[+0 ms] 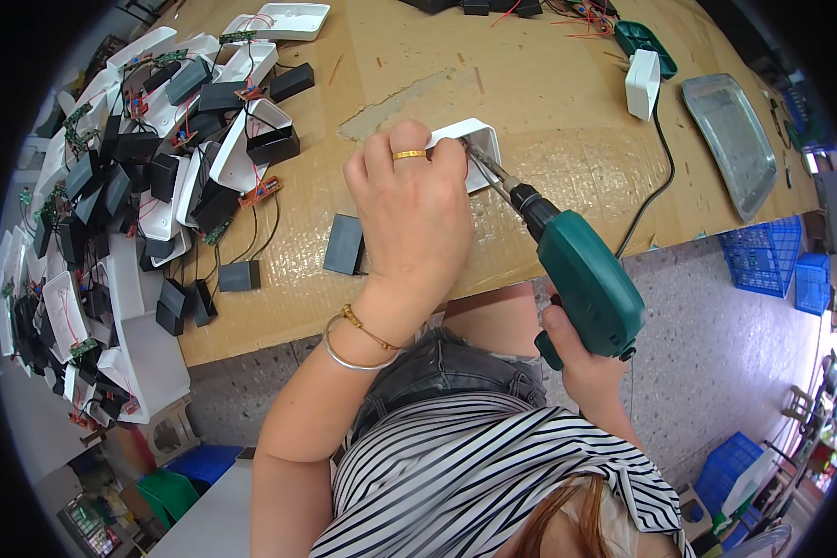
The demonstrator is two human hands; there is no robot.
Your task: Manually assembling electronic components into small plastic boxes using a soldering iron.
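Observation:
My left hand [414, 205] has its fingers closed on a white plastic casing [484, 139] lying on the cardboard-covered table, and hides much of it. My right hand [581, 363] is wrapped round the handle of a green power screwdriver [588, 279]. Its long bit slants up and left into the casing, close to my left fingertips; the tip itself is hard to make out. Beside my left wrist lies a black rectangular block [344, 245]. Another black block [240, 275] with a cable sits farther left.
A large heap of white casings [167, 112], black blocks, wires and circuit boards covers the left side. At right are a metal tray [733, 144], a white box [642, 86] with a black cable [662, 177], and a green case [644, 46]. Blue baskets [761, 256] stand beyond the table edge.

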